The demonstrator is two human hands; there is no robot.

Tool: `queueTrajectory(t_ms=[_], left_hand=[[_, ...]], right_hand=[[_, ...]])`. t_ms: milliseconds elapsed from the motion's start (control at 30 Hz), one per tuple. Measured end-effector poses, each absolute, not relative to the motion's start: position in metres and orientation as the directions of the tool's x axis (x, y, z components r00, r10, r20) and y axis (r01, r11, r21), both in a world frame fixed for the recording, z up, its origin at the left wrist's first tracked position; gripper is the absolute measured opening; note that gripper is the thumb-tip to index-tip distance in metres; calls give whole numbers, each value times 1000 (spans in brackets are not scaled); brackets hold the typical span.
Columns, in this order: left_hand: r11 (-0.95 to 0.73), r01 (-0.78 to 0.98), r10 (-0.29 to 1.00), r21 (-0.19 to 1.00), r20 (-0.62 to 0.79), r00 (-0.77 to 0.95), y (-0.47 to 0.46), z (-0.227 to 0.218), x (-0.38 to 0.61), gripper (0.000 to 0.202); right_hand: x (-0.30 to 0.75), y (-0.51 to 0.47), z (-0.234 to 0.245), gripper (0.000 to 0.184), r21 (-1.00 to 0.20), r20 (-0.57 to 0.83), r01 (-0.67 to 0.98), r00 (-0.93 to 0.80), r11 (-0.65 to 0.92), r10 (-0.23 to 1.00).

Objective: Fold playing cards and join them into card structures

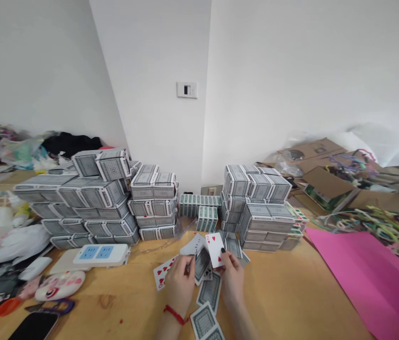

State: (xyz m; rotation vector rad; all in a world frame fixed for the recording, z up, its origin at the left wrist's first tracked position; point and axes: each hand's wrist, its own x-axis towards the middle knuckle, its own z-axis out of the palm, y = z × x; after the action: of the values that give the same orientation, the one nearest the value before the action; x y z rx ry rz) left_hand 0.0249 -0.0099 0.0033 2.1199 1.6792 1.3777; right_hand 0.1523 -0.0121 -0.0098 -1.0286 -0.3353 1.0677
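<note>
My right hand (pixel 233 278) pinches a two of hearts (pixel 215 249), its face turned toward me. My left hand (pixel 181 281), with a red cord bracelet (pixel 175 313) at the wrist, is closed at the edge of a face-down playing card (pixel 203 265) with a grey patterned back. Behind that card is a pale card with dark lettering (pixel 194 244). A heart card (pixel 162 274) lies face up left of my left hand, partly covered by it. More face-down cards (pixel 209 292) lie on the table between and below my wrists.
Stacked grey card packs (pixel 93 191) rise at left, with another stack (pixel 266 217) at right. Green-edged packs (pixel 199 203) stand between them. A white power strip (pixel 102 255), a phone (pixel 34 326) and a utility knife (pixel 52 307) lie left. Pink paper (pixel 369 283) and cardboard boxes (pixel 341 184) are right.
</note>
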Motion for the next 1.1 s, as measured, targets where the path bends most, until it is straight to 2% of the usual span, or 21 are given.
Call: queueTrajectory(t_ms=[133, 267, 467, 600, 767, 900, 1100], left_hand=[[-341, 674, 814, 656, 564, -137, -11, 0, 24, 24], [-260, 595, 853, 760, 470, -229, -12, -1, 24, 31], [-264, 455, 936, 851, 340, -92, -10, 9, 25, 35], [-199, 371, 967, 907, 243, -77, -9, 12, 26, 39], [-162, 281, 977, 946, 194, -93, -9, 12, 28, 38], [-151, 313, 979, 938, 187, -87, -8, 9, 29, 28], [-139, 356, 983, 924, 172, -63, -8, 5, 27, 28]], right_hand=[[152, -11, -16, 28, -875, -188, -479, 484, 78, 854], [152, -10, -16, 32, -899, -154, -432, 460, 68, 875], [147, -15, -6, 31, -847, -129, -531, 279, 41, 952], [146, -16, -8, 25, -856, -141, -516, 242, 4, 960], [148, -15, -9, 27, -909, -124, -416, 230, -18, 965], [147, -17, -2, 29, -917, -143, -397, 255, -31, 956], [148, -17, 0, 30, -935, -149, -352, 311, -31, 939]])
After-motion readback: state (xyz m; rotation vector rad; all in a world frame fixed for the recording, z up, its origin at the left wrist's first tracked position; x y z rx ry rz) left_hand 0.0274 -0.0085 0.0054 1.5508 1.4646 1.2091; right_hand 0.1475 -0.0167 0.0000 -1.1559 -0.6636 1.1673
